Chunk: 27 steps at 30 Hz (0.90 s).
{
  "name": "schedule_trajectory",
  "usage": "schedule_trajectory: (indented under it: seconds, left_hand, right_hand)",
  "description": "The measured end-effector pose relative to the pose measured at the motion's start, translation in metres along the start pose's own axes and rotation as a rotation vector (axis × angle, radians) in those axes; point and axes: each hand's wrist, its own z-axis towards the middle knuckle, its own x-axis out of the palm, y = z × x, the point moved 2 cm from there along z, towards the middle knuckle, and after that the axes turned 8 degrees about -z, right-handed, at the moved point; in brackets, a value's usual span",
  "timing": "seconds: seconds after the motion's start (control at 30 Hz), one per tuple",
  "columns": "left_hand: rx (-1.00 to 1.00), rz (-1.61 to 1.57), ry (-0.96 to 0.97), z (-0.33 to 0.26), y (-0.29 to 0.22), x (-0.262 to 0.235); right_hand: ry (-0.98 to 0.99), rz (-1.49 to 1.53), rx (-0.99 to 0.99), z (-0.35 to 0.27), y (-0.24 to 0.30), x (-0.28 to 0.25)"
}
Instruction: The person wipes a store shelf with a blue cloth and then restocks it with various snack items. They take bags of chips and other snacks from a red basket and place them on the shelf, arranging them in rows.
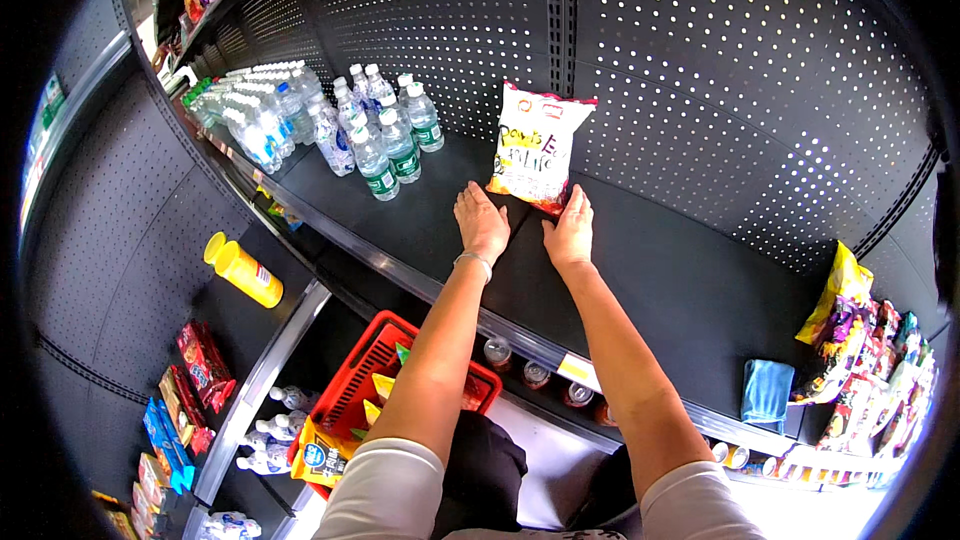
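A white snack bag (536, 148) with a red top and bottom edge stands upright on the black shelf, leaning near the perforated back panel. My left hand (481, 222) is just beside its lower left corner, fingers stretched out. At the lower right corner, my right hand (570, 230) has its fingers extended, close against the bag; whether they touch it I cannot tell. Both hands are open, palms low over the shelf, and neither grips anything. A thin bracelet (473, 261) circles my left wrist.
Water bottles (380, 145) cluster on the shelf's left. A blue cloth (767, 393) hangs at the right front edge, beside snack bags (850, 340). Below sits a red basket (345, 380) with packets. Cans (536, 374) line a lower shelf; a yellow canister (248, 275) lies left.
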Motion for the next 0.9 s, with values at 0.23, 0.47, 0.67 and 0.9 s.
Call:
schedule_trajectory:
  seconds: [0.23,0.47,0.67,0.9]
  left_hand:
    - [0.174,0.017,-0.140,-0.051,0.011,-0.051]
    - [0.015,0.106,0.037,-0.097,-0.002,-0.074]
    - [-0.017,-0.502,-0.146,-0.172,0.023,-0.150]
    - [-0.206,0.071,-0.653,-0.424,0.201,-0.279]
  right_hand:
    - [-0.004,-0.298,-0.256,-0.049,-0.005,-0.011]
    - [0.014,-0.071,-0.366,-0.087,-0.039,-0.053]
    - [0.153,0.252,-0.299,-0.102,-0.085,-0.066]
    - [0.307,0.706,-0.037,-0.122,-0.023,-0.125]
